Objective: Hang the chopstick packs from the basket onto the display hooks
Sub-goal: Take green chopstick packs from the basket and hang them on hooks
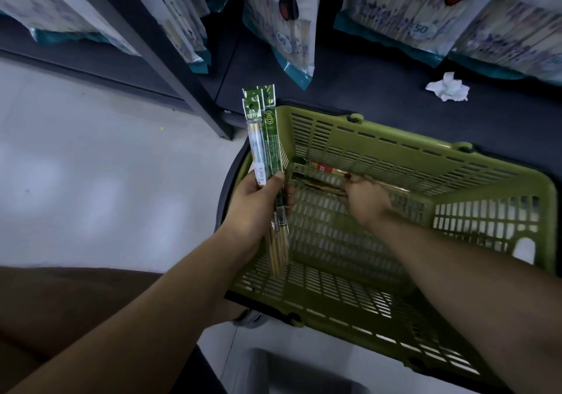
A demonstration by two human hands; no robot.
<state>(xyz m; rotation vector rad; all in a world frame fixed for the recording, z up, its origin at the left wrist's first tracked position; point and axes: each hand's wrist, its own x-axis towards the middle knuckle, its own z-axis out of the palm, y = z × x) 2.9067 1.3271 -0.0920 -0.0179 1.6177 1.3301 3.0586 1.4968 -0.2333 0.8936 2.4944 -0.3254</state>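
Observation:
A green slotted basket (474,177) sits on the floor before the shelving. My left hand (258,208) grips a bunch of chopstick packs (266,138) with green headers, held upright over the basket's left rim, the bamboo tips pointing down. My right hand (365,199) reaches into the basket and its fingers curl round a chopstick pack (322,168) with a red label that lies on the basket floor at the far wall. Another pack lies just beside it, partly hidden by my hand.
Large bags of disposable chopsticks (289,28) marked 50 hang above a dark shelf base (380,71). A crumpled white tissue (447,87) lies on that base. A dark upright post (170,68) stands left of the basket. Pale floor tiles (91,165) lie at the left.

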